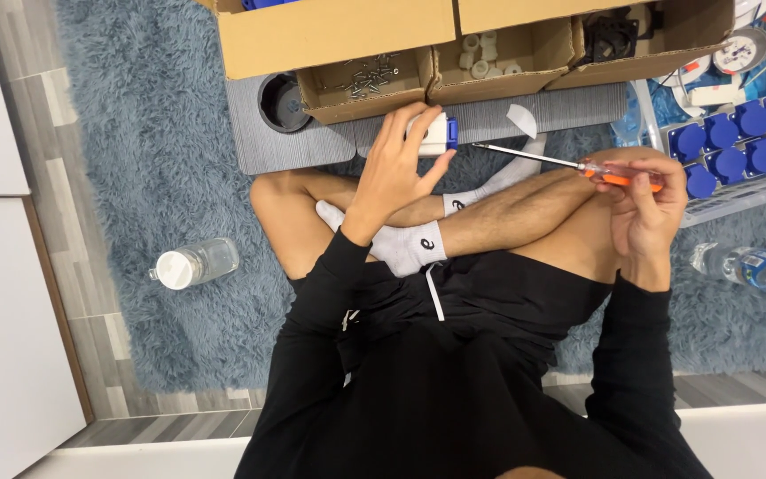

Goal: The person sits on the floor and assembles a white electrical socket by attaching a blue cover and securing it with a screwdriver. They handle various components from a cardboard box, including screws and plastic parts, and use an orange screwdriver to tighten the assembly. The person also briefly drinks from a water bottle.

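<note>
My left hand (394, 168) clasps the small white-and-blue plastic part (434, 133) just in front of the cardboard box of screws (363, 84), keeping it reachable for the orange-handled screwdriver (569, 165) pinched in my right hand (644, 208).

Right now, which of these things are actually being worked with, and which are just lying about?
In use:
white and blue part, in left hand
screwdriver, in right hand

Lying about:
two water bottles
blue caps
box of screws
</note>
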